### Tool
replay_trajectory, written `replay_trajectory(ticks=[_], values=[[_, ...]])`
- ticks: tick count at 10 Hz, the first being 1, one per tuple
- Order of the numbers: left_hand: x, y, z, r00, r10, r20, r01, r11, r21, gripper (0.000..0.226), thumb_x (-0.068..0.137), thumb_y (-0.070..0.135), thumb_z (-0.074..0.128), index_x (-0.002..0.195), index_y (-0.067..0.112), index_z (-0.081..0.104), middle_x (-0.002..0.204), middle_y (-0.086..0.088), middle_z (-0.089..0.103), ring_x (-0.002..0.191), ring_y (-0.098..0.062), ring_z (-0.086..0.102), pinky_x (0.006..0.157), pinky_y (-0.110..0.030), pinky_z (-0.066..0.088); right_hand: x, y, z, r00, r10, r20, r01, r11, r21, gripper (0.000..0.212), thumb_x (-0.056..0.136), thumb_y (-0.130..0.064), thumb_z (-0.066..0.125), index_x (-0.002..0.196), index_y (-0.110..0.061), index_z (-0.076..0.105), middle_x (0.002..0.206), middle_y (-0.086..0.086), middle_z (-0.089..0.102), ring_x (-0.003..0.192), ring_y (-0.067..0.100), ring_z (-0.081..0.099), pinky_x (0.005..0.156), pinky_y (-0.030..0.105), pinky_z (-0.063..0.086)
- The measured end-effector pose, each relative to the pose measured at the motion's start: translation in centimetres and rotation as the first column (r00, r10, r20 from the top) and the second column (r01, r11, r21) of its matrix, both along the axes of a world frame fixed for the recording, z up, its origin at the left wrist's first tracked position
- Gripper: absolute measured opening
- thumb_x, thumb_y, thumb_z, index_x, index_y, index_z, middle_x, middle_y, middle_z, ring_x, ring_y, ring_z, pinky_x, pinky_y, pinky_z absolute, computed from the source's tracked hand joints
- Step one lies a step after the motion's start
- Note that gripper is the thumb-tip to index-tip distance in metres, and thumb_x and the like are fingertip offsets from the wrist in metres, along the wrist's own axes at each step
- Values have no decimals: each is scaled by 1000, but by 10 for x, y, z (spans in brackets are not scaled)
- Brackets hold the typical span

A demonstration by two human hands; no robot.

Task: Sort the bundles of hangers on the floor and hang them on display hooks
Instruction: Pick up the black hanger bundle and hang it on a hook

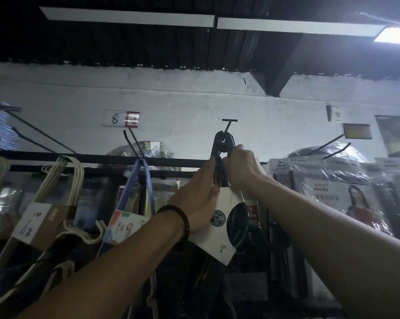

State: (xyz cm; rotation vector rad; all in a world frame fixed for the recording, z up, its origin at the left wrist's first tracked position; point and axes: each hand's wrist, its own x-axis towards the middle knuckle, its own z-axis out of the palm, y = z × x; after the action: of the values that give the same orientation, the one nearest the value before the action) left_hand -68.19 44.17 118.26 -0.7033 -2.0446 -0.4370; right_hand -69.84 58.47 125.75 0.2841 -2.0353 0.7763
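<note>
A bundle of black hangers point(222, 143) with a white card sleeve point(224, 229) is raised to a black display hook point(229, 125) on the white wall. The bundle's hook ends sit at the tip of that display hook. My left hand point(198, 194) grips the bundle's neck and the top of the card from the left. My right hand point(241, 166) holds the neck from the right, fingers closed just under the hanger hooks. Both arms reach up from the bottom of the view.
Cream hangers point(65, 178) with a brown card hang at the left. Blue hangers point(143, 180) hang on a hook point(131, 141) under a tag marked 8 point(120, 119). Plastic-wrapped packs point(328, 180) fill the right. A black rail point(102, 156) runs across.
</note>
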Motion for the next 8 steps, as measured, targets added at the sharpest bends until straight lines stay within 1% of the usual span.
replay_trajectory(ticks=[1, 2, 3, 4, 5, 6, 7, 8], values=[[-16, -3, -4, 976, 214, 28, -212, 975, -71, 73, 107, 45, 35, 162, 36, -14, 173, 14, -5, 150, -27, 35, 116, -49, 41, -13, -3, 3, 998, -6, 61, 5, 1000, 12, 19, 99, -14, 60, 113, -3, 50, 87, 9, 56, 93, 32, 66, 63, 37, 45], [-26, -3, -4, 922, 388, 8, -381, 909, -172, 80, 104, 48, 39, 164, 26, -11, 174, 6, 3, 144, -35, 40, 112, -54, 42, -30, -7, -1, 995, -25, 99, 13, 993, 118, 25, 103, -14, 52, 123, 1, 58, 112, 20, 64, 110, 38, 65, 75, 36, 43], [-32, -4, -12, 868, 495, 45, -469, 846, -252, 90, 100, 42, 50, 164, 23, -11, 173, 2, 6, 151, -35, 26, 116, -56, 35, -57, -7, -8, 985, -48, 165, 16, 982, 191, 31, 100, -14, 54, 126, 0, 61, 128, 22, 62, 119, 39, 61, 81, 38, 44], [-31, -5, -24, 837, 547, 10, -513, 792, -330, 93, 92, 41, 58, 162, 24, -1, 171, -4, 15, 155, -32, 16, 119, -60, 29, -60, -11, -15, 966, -64, 250, 7, 975, 224, 55, 97, -24, 62, 143, 3, 48, 144, 24, 51, 131, 42, 52, 100, 46, 46], [-21, -8, -34, 795, 606, -17, -557, 719, -415, 86, 92, 43, 55, 162, 18, 12, 171, -7, 13, 158, -33, 8, 122, -59, 23, -43, -16, -29, 957, -87, 276, 19, 970, 241, 83, 97, -29, 66, 154, 9, 20, 150, 28, 34, 132, 43, 43, 103, 47, 48], [5, -13, -47, 779, 602, -174, -620, 698, -358, 60, 93, 47, 37, 145, 23, 52, 156, -9, 46, 148, -34, 32, 117, -55, 35, -18, -12, -49, 986, -82, 148, 51, 978, 203, 73, 93, -27, 68, 149, 0, 31, 144, 25, 34, 132, 46, 40, 103, 56, 46], [40, -28, -72, 811, 545, -212, -576, 807, -129, 43, 93, 49, 45, 115, 28, 75, 123, 1, 69, 121, -26, 57, 101, -45, 50, 13, -13, -68, 995, 100, 10, -100, 969, 226, 32, 94, -16, 62, 123, -8, 55, 124, 19, 49, 117, 39, 51, 93, 51, 53], [81, -54, -116, 800, 556, -225, -566, 824, 21, 24, 94, 41, 56, 98, 26, 74, 97, 5, 68, 90, -20, 61, 79, -36, 51, 41, -30, -95, 898, 428, -101, -391, 882, 262, 15, 97, -13, 60, 111, -15, 62, 103, 2, 62, 84, 16, 60, 65, 23, 52]])
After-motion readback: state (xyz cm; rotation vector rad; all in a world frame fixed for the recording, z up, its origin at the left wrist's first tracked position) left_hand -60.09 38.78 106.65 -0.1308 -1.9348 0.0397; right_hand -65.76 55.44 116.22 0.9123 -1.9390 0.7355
